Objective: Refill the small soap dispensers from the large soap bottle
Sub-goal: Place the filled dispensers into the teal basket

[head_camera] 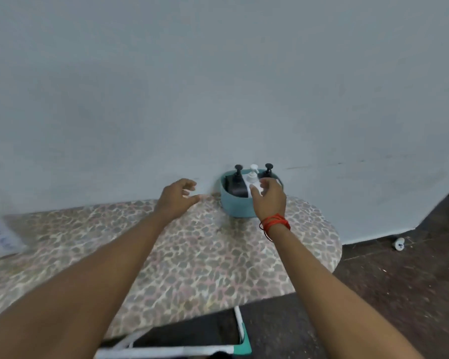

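Observation:
A teal tub (231, 204) stands against the wall at the far edge of the patterned table (192, 255). Inside it are a black pump dispenser (236, 181) on the left, a white pump dispenser (252, 176) in the middle and a second black pump dispenser (267, 171) on the right. My right hand (268, 196) hovers open at the tub's front right, fingers spread in front of the white dispenser, holding nothing. My left hand (178, 196) is open above the table just left of the tub. No large soap bottle is visible.
A blue-grey wall runs right behind the table. A blurred clear container with a white label (0, 229) sits at the table's left edge. A dark floor lies to the right with a small white object (399, 244) on it. A white and teal frame (240, 335) shows below the table.

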Available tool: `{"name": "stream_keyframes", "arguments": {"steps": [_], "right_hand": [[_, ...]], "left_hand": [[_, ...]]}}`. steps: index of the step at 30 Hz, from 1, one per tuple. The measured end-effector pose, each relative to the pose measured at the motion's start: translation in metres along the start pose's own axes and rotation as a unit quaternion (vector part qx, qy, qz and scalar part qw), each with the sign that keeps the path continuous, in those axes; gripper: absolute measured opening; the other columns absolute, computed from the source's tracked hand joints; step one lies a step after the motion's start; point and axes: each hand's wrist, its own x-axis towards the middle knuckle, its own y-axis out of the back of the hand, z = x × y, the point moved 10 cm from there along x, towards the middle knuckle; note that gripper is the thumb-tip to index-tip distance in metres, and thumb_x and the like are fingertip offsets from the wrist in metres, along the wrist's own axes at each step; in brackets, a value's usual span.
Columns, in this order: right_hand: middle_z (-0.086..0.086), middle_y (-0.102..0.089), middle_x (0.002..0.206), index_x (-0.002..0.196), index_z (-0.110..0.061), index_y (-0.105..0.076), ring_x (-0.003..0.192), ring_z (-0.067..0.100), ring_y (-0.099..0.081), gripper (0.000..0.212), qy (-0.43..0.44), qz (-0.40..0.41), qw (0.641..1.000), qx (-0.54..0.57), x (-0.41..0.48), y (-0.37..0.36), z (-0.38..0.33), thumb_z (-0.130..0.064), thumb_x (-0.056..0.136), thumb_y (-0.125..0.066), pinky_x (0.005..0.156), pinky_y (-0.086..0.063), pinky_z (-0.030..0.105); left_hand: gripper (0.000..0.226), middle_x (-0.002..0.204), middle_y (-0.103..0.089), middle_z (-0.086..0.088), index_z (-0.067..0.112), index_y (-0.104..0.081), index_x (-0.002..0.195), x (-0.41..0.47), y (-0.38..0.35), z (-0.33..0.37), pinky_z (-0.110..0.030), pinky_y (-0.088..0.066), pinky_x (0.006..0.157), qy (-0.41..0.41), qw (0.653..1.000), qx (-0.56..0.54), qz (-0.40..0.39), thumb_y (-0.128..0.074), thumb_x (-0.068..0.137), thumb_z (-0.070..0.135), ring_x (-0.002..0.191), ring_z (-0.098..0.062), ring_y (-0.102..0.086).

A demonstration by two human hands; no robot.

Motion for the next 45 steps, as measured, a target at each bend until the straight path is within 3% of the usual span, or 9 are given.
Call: {"name": "stream_keyframes", "arguments": {"steps": [6,13,18,21,26,30,35,43,45], "right_hand": [[0.008,-0.065,0.118,0.126,-0.009,-0.057,0.098,0.022,-0.063,0.047,0.018,-0.181,0.983,-0.003,-0.093,-0.105,-0.065,-0.029,0.088,-0.073,0.081,-0.045,0.029],[0.011,-0.053,0.14,0.148,-0.014,-0.039,0.125,0.027,-0.055,0.074,0.051,-0.397,0.915,-0.046,-0.202,-0.243,-0.123,-0.027,0.086,-0.077,0.092,-0.044,0.031],[0.01,-0.048,0.147,0.153,-0.018,-0.032,0.126,0.028,-0.054,0.081,0.105,-0.488,0.863,-0.083,-0.248,-0.338,-0.164,-0.021,0.086,-0.077,0.095,-0.048,0.033],[0.007,-0.048,0.146,0.152,-0.02,-0.033,0.101,0.023,-0.064,0.076,0.113,-0.5,0.856,-0.069,-0.254,-0.387,-0.184,-0.014,0.088,-0.074,0.07,-0.053,0.023],[0.006,-0.047,0.151,0.157,-0.021,-0.025,0.109,0.026,-0.062,0.088,0.139,-0.515,0.844,-0.059,-0.256,-0.453,-0.208,-0.007,0.085,-0.074,0.089,-0.05,0.028],[0.003,-0.055,0.142,0.153,-0.025,-0.034,0.101,0.015,-0.06,0.081,0.156,-0.536,0.828,-0.04,-0.264,-0.481,-0.216,-0.013,0.085,-0.076,0.073,-0.049,0.019],[0.004,-0.063,0.131,0.139,-0.019,-0.048,0.112,0.026,-0.064,0.058,0.138,-0.509,0.849,-0.034,-0.252,-0.476,-0.204,-0.008,0.086,-0.069,0.086,-0.054,0.031],[0.004,-0.062,0.133,0.137,-0.022,-0.051,0.113,0.022,-0.061,0.055,0.106,-0.427,0.895,-0.077,-0.151,-0.367,-0.125,-0.012,0.087,-0.071,0.088,-0.049,0.028],[0.003,-0.063,0.131,0.136,-0.022,-0.053,0.104,0.017,-0.061,0.053,0.091,-0.403,0.906,-0.092,-0.122,-0.336,-0.1,-0.01,0.087,-0.07,0.076,-0.048,0.018]], "left_hand": [[0.018,0.097,-0.07,0.004,0.022,-0.073,0.109,-0.103,0.104,-0.089,-0.026,-0.049,0.077,0.069,0.995,0.07,-0.001,-0.075,0.091,0.027,0.084,0.0,-0.061],[0.021,0.1,-0.071,-0.007,0.018,-0.07,0.106,-0.198,0.227,-0.203,-0.023,-0.047,0.062,0.21,0.972,0.097,0.048,-0.075,0.088,0.026,0.078,-0.013,-0.064],[0.056,0.122,-0.065,-0.012,0.007,-0.06,0.131,-0.236,0.287,-0.279,-0.025,-0.048,0.067,0.307,0.942,0.07,0.114,-0.084,0.083,0.022,0.096,-0.021,-0.061],[0.069,0.125,-0.064,-0.01,0.002,-0.054,0.141,-0.226,0.305,-0.302,-0.034,-0.052,0.086,0.29,0.947,0.052,0.128,-0.086,0.081,0.014,0.105,-0.025,-0.063],[0.08,0.15,-0.054,-0.009,0.008,-0.047,0.15,-0.187,0.314,-0.316,-0.035,-0.036,0.115,0.245,0.96,0.069,0.113,-0.085,0.08,0.008,0.137,-0.026,-0.052],[0.073,0.144,-0.06,-0.007,0.009,-0.056,0.144,-0.164,0.313,-0.315,-0.029,-0.038,0.107,0.197,0.97,0.07,0.127,-0.088,0.078,0.017,0.133,-0.025,-0.056],[0.059,0.13,-0.07,-0.005,0.01,-0.067,0.132,-0.149,0.304,-0.3,-0.025,-0.039,0.099,0.162,0.974,0.059,0.148,-0.088,0.077,0.012,0.118,-0.018,-0.064],[0.054,0.128,-0.069,0.0,0.009,-0.066,0.132,-0.077,0.186,-0.207,-0.022,-0.047,0.096,0.069,0.995,0.03,0.069,-0.084,0.081,0.01,0.118,-0.02,-0.065],[0.055,0.132,-0.068,-0.004,0.009,-0.064,0.135,-0.059,0.148,-0.186,-0.03,-0.047,0.103,0.062,0.997,0.02,0.049,-0.082,0.084,0.01,0.122,-0.021,-0.063]]}}
